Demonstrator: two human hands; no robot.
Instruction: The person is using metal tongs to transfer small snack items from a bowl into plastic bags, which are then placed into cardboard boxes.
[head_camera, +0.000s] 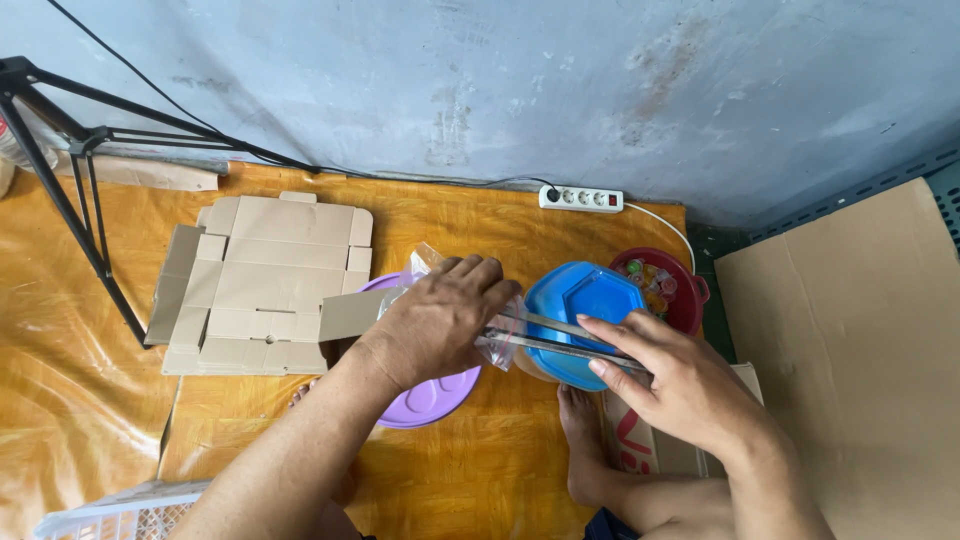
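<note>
Orange plastic sheet (90, 330) covers the floor up to the grey wall.

Large brown cardboard panel (850, 340) lies at the sheet's right edge.

Stack of flattened cardboard boxes (265, 285) lies left of centre, nearer the far edge. Black tripod leg (70, 195) stands at the far left corner.

Blue lidded tub (580, 300) sits right of centre; purple round lid (430, 395) at centre, partly under the left arm. Red bowl (670, 285) of small coloured items is just behind the blue tub, touching it. White power strip (581, 198) lies at the far edge by the wall. White crate (120, 515) shows at the near left corner.

Left hand (440, 320) is closed palm-down over a clear plastic bag (500, 335) and a brown card piece (350, 315), above the purple lid.

Right hand (670, 385) pinches the right end of a thin metal strip (560, 340), fingers extended. The strip runs across the bag's edge, over the blue tub.

Bare foot (585, 440) rests on the sheet at the near edge.
</note>
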